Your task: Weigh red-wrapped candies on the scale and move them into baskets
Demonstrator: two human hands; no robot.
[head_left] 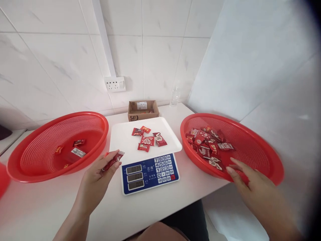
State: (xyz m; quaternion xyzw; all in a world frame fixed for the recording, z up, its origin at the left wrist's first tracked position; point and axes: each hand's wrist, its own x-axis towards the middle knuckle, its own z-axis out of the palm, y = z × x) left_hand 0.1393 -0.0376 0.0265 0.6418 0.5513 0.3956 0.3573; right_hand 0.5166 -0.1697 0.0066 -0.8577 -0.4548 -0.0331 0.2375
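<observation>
My left hand (99, 174) is closed on a red candy packet (113, 160) just left of the scale's blue keypad (149, 172). Several red candy packets (147, 138) lie on the scale's white tray (120, 137). My right hand (247, 179) reaches over the near rim of the right red basket (260, 154), fingers stretched out and holding nothing, close to the pile of red candy packets (209, 145) inside. The left red basket (37, 147) holds a few packets (75, 150).
A small cardboard box (143, 109) stands behind the scale against the tiled wall, with a clear bottle (175, 96) to its right and a wall socket (115, 83) above. Another red rim (3, 180) shows at the far left edge. The table's front edge runs near my lap.
</observation>
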